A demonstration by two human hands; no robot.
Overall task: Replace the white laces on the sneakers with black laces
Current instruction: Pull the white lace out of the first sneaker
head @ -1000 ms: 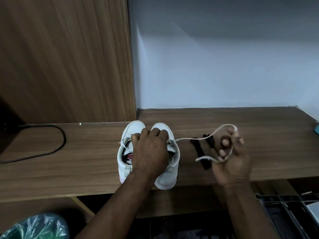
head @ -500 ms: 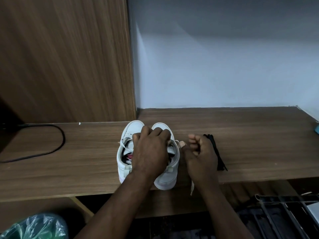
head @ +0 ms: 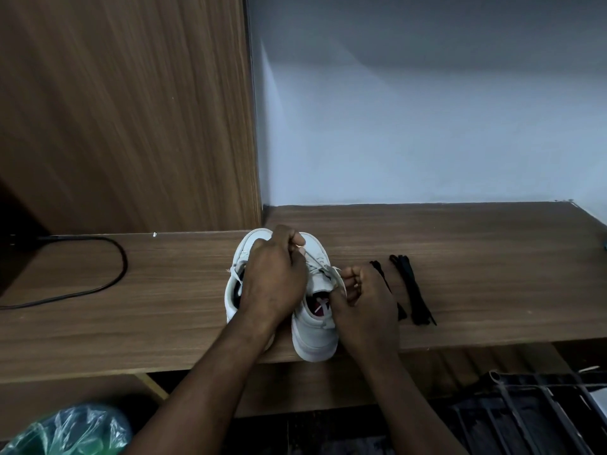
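Note:
A pair of white sneakers (head: pixel 313 336) stands side by side near the front edge of the wooden shelf (head: pixel 476 257), toes pointing away from me. My left hand (head: pixel 272 280) lies over the tops of both shoes, fingers curled at the laces near the toes. My right hand (head: pixel 364 300) pinches the white lace (head: pixel 323 265) at the right shoe's side, and the lace runs taut up to the left fingers. Two black laces (head: pixel 410 290) lie on the shelf just right of my right hand.
A black cable (head: pixel 108 284) loops on the shelf at the left. A wood panel rises behind on the left, a pale wall on the right. Below the shelf are a green plastic bag (head: pixel 65 431) and a dark rack (head: pixel 542 412).
My right hand came in from the right, where it held a loop of white lace, to the right shoe's side. My left hand slid forward toward the toes.

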